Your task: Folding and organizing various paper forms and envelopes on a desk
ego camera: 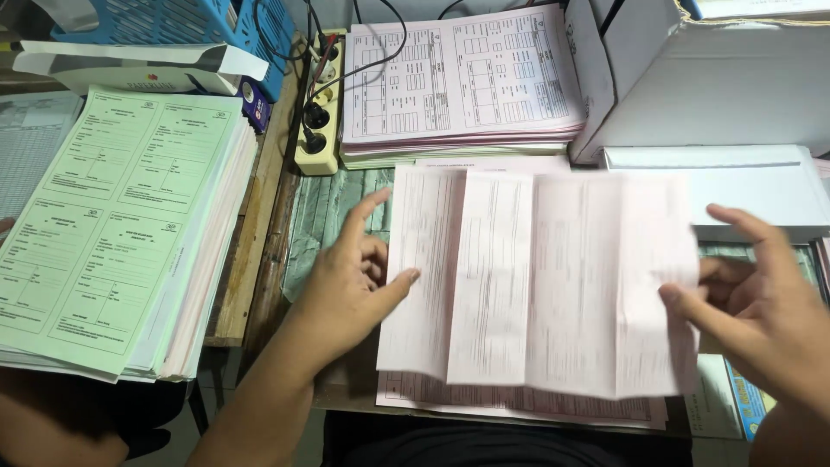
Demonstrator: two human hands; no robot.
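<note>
A pale pink printed sheet with vertical fold creases is held up flat over the desk, slightly blurred. My left hand pinches its left edge between thumb and fingers. At the sheet's right edge, my right hand grips it with thumb and forefinger. Under the held sheet lies another pink printed form on the desk.
A thick stack of green forms lies at the left. A pink form stack sits at the back, beside a power strip with plugs. White boxes stand at the right, a blue basket at the back left.
</note>
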